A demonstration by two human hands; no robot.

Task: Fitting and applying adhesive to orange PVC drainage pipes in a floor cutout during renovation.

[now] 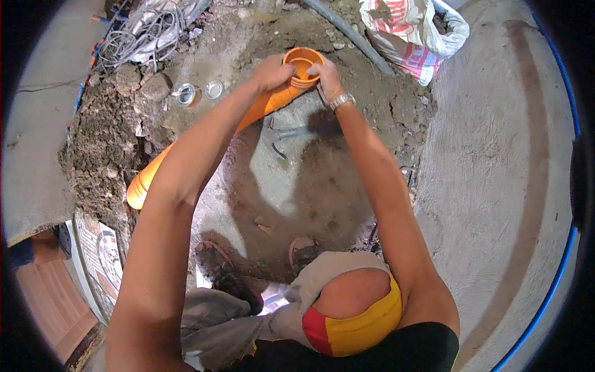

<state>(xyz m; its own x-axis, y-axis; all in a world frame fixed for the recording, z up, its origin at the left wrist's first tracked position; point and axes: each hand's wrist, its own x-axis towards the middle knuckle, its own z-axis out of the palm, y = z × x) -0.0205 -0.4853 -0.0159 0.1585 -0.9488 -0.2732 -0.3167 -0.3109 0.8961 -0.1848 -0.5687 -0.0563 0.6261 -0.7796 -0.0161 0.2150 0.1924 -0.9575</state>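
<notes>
A long orange plastic pipe [147, 178] lies slantwise over the dug ground, partly covered by my left arm. At its far end an orange elbow fitting [283, 98] turns upward, and its round socket faces me. My left hand [273, 73] is closed around the left side of the socket rim, with the thumb at the edge. On the other side my right hand [328, 79], with a watch on the wrist, grips the same rim, its thumb reaching over the edge. Below the fitting lies a grey bent metal tool [291, 132], partly in shadow.
An opened tin [186, 95] and its round lid [214, 90] sit left of the pipe. Grey cable [141, 38] lies coiled at the far left. A white sack [412, 46] and a grey pipe [350, 36] are at the far right. Rubble [102, 133] borders the left side.
</notes>
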